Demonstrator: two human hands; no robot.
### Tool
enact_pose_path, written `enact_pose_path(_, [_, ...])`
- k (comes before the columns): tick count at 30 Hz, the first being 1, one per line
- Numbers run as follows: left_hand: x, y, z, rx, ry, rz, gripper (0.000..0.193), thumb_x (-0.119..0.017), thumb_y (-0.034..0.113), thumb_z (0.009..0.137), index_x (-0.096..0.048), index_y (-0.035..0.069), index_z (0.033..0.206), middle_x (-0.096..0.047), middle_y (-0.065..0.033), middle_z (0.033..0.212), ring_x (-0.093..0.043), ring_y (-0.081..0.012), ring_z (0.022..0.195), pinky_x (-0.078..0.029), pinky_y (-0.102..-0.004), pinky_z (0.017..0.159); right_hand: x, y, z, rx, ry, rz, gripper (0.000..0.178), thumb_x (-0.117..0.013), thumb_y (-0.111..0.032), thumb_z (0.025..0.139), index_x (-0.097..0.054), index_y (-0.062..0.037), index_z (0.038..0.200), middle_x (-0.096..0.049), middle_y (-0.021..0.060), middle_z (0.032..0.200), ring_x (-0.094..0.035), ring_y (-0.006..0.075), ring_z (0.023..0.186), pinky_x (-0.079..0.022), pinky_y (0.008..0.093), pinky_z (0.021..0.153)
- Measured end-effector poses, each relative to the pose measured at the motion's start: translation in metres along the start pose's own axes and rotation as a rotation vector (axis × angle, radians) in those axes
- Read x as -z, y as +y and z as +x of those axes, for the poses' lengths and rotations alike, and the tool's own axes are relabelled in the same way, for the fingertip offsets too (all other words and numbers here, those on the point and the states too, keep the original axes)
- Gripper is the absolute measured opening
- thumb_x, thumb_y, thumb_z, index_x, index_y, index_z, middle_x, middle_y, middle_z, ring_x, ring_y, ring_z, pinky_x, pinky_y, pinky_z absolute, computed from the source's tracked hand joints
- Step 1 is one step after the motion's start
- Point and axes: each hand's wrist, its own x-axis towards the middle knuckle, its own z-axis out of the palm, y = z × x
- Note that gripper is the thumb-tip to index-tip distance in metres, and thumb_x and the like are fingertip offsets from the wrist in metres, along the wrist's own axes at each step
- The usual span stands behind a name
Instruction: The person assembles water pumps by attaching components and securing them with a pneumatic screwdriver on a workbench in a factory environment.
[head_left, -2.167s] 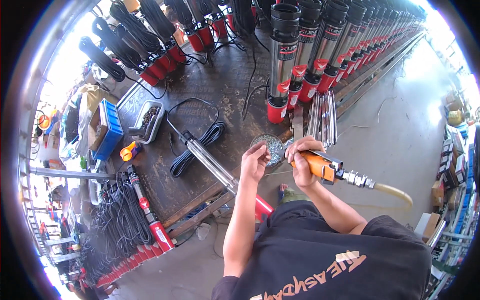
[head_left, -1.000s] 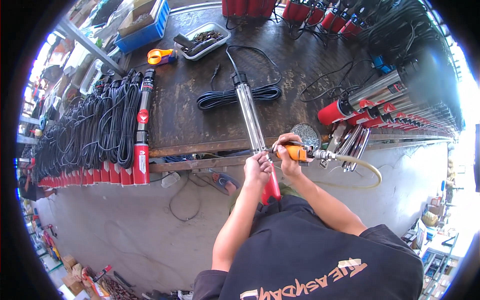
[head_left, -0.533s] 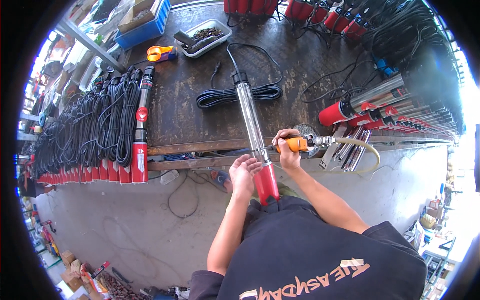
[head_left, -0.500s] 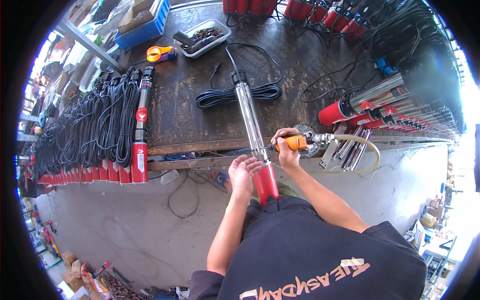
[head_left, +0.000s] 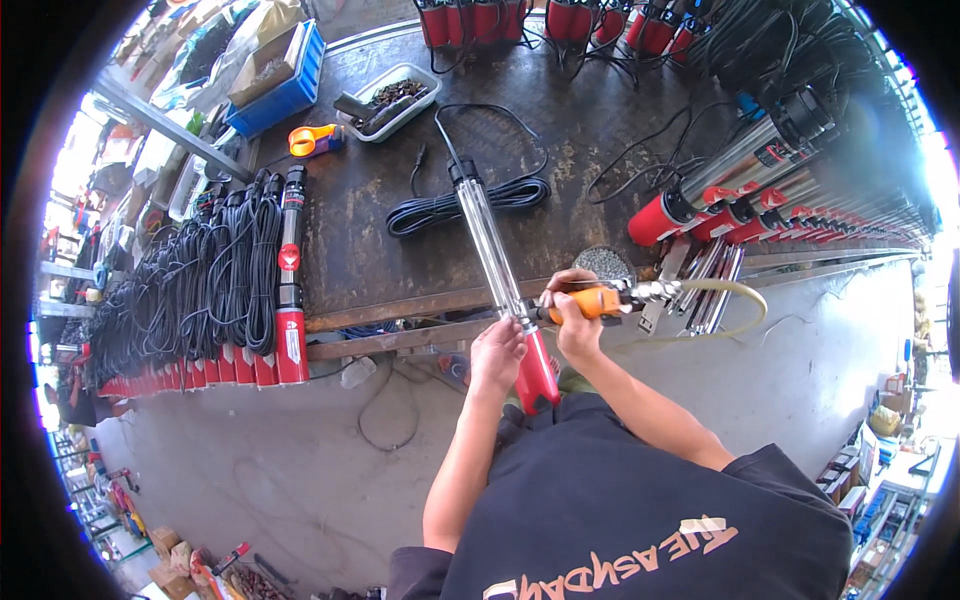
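Observation:
A long submersible pump [head_left: 486, 235] with a shiny steel body and a red lower end [head_left: 537, 372] leans over the bench edge toward my body. My left hand [head_left: 498, 355] is closed, its curled fingertips against the pump's collar where steel meets red; anything small between them is hidden. In my right hand [head_left: 577, 325] is an orange air screwdriver [head_left: 594, 303], its nose pointing left at the same collar from the other side. A pale air hose [head_left: 738, 290] loops away from its rear. A coiled black cable [head_left: 430, 208] lies under the pump's upper part.
Rows of similar pumps stand at left [head_left: 290, 330] and lie at right [head_left: 660, 218]. On the bench [head_left: 360, 245] are a white tray of small parts [head_left: 425, 100], an orange tape dispenser [head_left: 312, 140], a blue bin [head_left: 310, 65] and a round dish of small pieces [head_left: 605, 263]. Steel strips [head_left: 715, 285] hang at its edge.
My left hand has gone from open, spread fingers beside the pump to curled fingers at its collar. The screwdriver stays in my right hand beside the collar. The whole view has shifted slightly.

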Motion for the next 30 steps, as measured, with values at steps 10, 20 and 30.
enact_pose_path(10, [-0.012, -0.011, -0.017, 0.066, -0.163, -0.078, 0.014, -0.060, 0.011, 0.100, -0.066, -0.001, 0.104, -0.068, -0.0054, 0.084, -0.063, -0.0126, 0.070, -0.052, -0.0217, 0.059, -0.007, -0.040, -0.005, 0.007, 0.099, 0.168, 0.027, -0.046, 0.004, 0.085, -0.050, -0.0029, 0.110, -0.058, 0.0115, 0.095, -0.058, 0.0180, 0.082, -0.051, 0.0355, 0.081])
enact_pose_path(20, [-0.022, -0.024, 0.002, 0.153, 0.007, -0.274, 0.013, -0.066, 0.012, 0.097, -0.064, 0.003, 0.089, -0.066, -0.0041, 0.076, -0.061, -0.0109, 0.061, -0.049, -0.0186, 0.051, -0.003, -0.026, -0.008, 0.123, -0.075, -0.050, 0.027, -0.050, 0.004, 0.083, -0.050, -0.0039, 0.109, -0.056, 0.0130, 0.096, -0.056, 0.0188, 0.076, -0.050, 0.0361, 0.076])
enact_pose_path(30, [-0.003, -0.002, 0.037, 0.161, -0.055, -0.108, 0.017, -0.059, 0.014, 0.098, -0.063, -0.002, 0.094, -0.055, 0.0007, 0.068, -0.049, -0.0071, 0.053, -0.035, -0.0205, 0.044, 0.000, 0.026, 0.027, 0.005, -0.157, -0.178, 0.023, -0.051, 0.000, 0.091, -0.048, -0.0070, 0.112, -0.058, 0.0094, 0.098, -0.057, 0.0167, 0.082, -0.051, 0.0331, 0.081])
